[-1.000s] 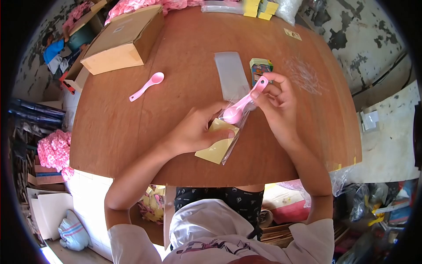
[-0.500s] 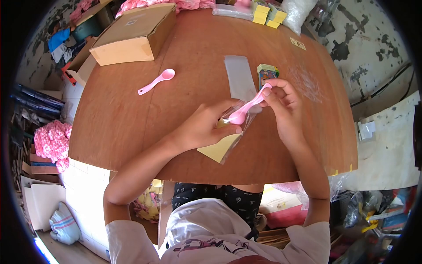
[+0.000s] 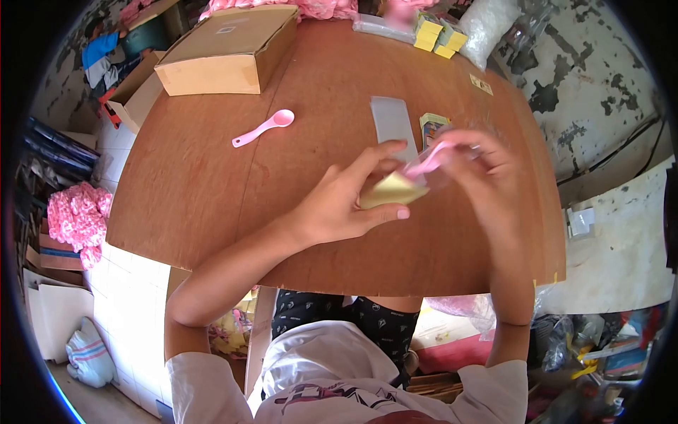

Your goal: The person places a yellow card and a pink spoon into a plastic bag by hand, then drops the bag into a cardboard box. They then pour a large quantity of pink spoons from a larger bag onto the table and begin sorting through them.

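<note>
Above the brown table (image 3: 191, 177), my left hand (image 3: 353, 194) has its fingers and thumb around a yellow card (image 3: 393, 191) in clear plastic. My right hand (image 3: 480, 159), blurred by motion, pinches a pink spoon (image 3: 428, 162) near its end. The spoon's other end meets the plastic by the yellow card; the blur hides how far inside it lies. Another pink spoon (image 3: 263, 128) rests on the table to the left. Behind my hands are a stack of clear plastic sleeves (image 3: 392, 121) and a small pack of printed cards (image 3: 433, 126).
A cardboard box (image 3: 226, 53) stands at the back left. Yellow card stacks (image 3: 428, 32) and a white plastic bag (image 3: 489, 32) are at the back right. A person (image 3: 102, 60) is at the far left. Pink material (image 3: 79, 215) lies left of the table.
The yellow card has swung up and right, from hanging below my left hand to lying between its fingers and thumb. My right hand has moved slightly right and down with the spoon.
</note>
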`<state>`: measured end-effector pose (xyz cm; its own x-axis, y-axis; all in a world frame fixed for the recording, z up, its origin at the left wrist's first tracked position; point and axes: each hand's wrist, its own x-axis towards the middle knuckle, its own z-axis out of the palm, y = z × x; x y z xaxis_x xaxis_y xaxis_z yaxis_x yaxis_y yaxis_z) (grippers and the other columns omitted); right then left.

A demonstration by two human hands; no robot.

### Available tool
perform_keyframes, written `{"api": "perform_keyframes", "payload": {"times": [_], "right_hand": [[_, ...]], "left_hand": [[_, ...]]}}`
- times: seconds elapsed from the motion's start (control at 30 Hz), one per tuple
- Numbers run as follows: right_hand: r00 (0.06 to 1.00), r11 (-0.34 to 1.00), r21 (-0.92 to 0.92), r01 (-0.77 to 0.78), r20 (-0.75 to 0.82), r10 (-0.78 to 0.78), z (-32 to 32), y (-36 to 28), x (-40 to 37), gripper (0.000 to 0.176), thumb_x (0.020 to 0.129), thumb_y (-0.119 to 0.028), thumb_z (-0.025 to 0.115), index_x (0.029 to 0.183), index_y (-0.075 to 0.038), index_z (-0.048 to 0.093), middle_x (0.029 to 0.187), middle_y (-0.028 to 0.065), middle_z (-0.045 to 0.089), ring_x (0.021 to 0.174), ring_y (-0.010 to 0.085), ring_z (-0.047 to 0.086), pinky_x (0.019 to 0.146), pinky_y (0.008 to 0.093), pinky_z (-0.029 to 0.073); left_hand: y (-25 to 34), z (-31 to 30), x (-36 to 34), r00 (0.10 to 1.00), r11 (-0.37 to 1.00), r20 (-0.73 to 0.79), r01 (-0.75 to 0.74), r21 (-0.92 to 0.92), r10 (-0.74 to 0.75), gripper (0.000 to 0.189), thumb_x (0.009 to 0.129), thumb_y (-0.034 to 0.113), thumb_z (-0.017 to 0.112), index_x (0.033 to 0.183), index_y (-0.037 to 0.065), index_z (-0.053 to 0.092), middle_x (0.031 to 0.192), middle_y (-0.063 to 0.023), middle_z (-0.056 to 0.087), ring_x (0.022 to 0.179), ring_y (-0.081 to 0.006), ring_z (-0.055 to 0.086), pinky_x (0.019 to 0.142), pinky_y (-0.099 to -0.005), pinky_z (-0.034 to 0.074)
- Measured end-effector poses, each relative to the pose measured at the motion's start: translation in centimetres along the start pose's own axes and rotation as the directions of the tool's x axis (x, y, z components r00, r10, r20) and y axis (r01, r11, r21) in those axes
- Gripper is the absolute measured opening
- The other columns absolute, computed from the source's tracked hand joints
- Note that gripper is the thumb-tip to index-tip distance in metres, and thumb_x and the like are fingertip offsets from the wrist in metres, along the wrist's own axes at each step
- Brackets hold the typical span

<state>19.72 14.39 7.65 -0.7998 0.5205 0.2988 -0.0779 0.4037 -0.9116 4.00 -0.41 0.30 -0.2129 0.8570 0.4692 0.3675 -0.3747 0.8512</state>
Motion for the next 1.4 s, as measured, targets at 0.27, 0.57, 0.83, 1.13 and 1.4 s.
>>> {"api": "perform_keyframes", "payload": {"times": [0.27, 0.57, 0.83, 1.13, 1.4], "right_hand": [[0.893, 0.716, -0.557, 0.421, 0.115, -0.435, -0.9, -2.8, 4.0, 0.018, 0.087, -0.001, 0.070, 0.104, 0.004, 0.071, 0.097, 0.0119, 0.073, 0.087, 0.0171, 0.069, 0.075, 0.0280, 0.056], [0.990, 0.993, -0.111, 0.032, 0.137, -0.017, 1.6, -4.5, 0.8, 0.017, 0.092, -0.005, 0.066, 0.104, 0.006, 0.069, 0.097, 0.0104, 0.072, 0.088, 0.0136, 0.069, 0.076, 0.0256, 0.056], [0.985, 0.962, -0.256, 0.096, 0.163, -0.055, 1.1, 0.7, 0.7, 0.017, 0.090, -0.006, 0.067, 0.103, 0.004, 0.070, 0.096, 0.0095, 0.071, 0.081, 0.0130, 0.068, 0.068, 0.0260, 0.055], [0.924, 0.671, -0.640, 0.375, 0.196, -0.329, 2.2, 1.9, -0.2, 0.011, 0.079, -0.010, 0.075, 0.087, -0.003, 0.070, 0.084, 0.0082, 0.066, 0.071, 0.0243, 0.066, 0.061, 0.0337, 0.052], [0.852, 0.377, -0.813, 0.444, 0.254, -0.458, 2.9, 3.3, -0.5, 0.009, 0.069, -0.008, 0.072, 0.074, -0.009, 0.065, 0.073, 0.0024, 0.057, 0.065, 0.0202, 0.061, 0.054, 0.0350, 0.049]], "left_hand": [[-1.0, -0.5, 0.4, 0.955, 0.957, -0.224, -0.136, 0.256, 0.196, 0.072, 0.081, 0.016, 0.080, 0.140, 0.001, 0.041, 0.135, -0.0202, 0.051, 0.126, -0.0322, 0.050, 0.106, -0.0412, 0.039], [-0.3, -1.1, 0.3, 0.965, 0.973, -0.123, -0.231, 0.031, 0.233, 0.060, 0.088, 0.015, 0.073, 0.138, -0.002, 0.045, 0.126, -0.0168, 0.058, 0.115, -0.0253, 0.058, 0.100, -0.0369, 0.044], [-0.1, -0.8, 0.3, 0.953, 0.883, 0.117, 0.303, -0.358, -0.280, 0.037, 0.097, 0.016, 0.063, 0.127, -0.004, 0.058, 0.085, -0.0058, 0.071, 0.075, -0.0037, 0.061, 0.065, -0.0210, 0.049], [-0.3, 0.2, -0.1, 0.937, 0.921, 0.183, 0.332, -0.203, -0.298, 0.045, 0.095, 0.013, 0.065, 0.136, -0.002, 0.052, 0.077, -0.0063, 0.070, 0.065, -0.0035, 0.057, 0.056, -0.0228, 0.045], [0.0, 0.3, -0.2, 0.967, 0.983, 0.177, 0.186, 0.006, -0.184, 0.051, 0.089, 0.009, 0.069, 0.134, -0.007, 0.051, 0.062, -0.0081, 0.062, 0.055, -0.0034, 0.048, 0.048, -0.0250, 0.039]]}}
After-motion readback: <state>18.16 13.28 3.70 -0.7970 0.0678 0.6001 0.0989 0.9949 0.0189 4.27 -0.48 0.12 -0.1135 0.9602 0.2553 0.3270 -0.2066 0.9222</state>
